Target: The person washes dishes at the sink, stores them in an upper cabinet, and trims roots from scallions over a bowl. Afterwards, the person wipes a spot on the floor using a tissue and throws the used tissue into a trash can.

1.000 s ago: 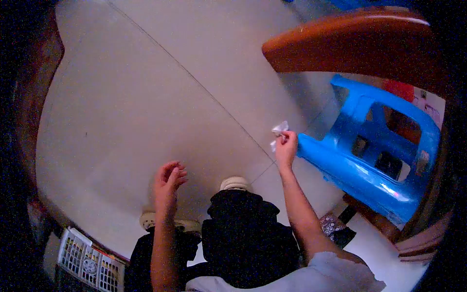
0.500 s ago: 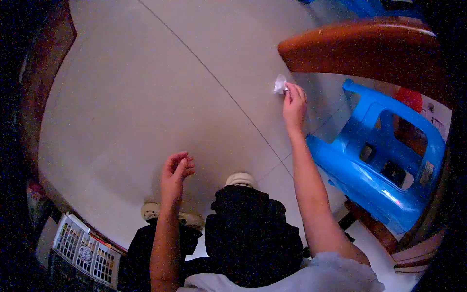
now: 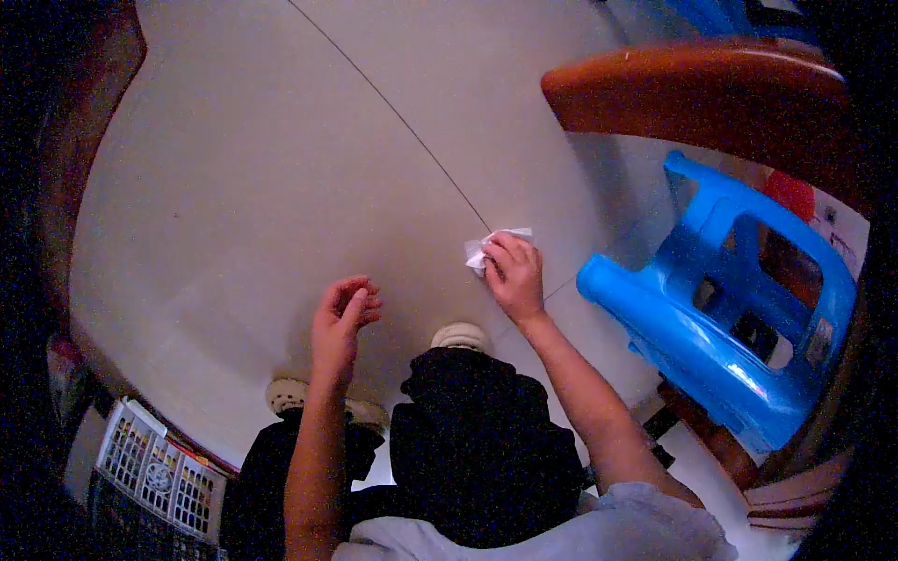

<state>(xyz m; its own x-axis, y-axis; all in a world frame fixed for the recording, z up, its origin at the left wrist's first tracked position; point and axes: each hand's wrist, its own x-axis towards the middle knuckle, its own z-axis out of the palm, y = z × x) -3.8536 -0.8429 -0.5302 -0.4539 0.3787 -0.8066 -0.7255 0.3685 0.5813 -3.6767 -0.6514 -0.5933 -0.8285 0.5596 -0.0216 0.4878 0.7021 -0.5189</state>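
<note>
My right hand [image 3: 514,273] is closed on a crumpled white tissue [image 3: 477,254], over the pale floor [image 3: 253,150] near a dark joint line. Part of the tissue sticks out above and left of the fingers. My left hand [image 3: 348,313] hangs to the left with its fingers loosely curled and slightly apart, holding nothing. Below the hands are my light shoes [image 3: 460,338] and dark trousers.
On the right a blue plastic stool [image 3: 711,346] lies tilted, its near end close to my right forearm. A brown wooden edge [image 3: 692,89] juts in above it. A light basket [image 3: 159,472] stands at the lower left.
My right hand, with the tissue, first moved up and away, then came back down and to the left. My left hand has risen slightly. The view has shifted a little.
</note>
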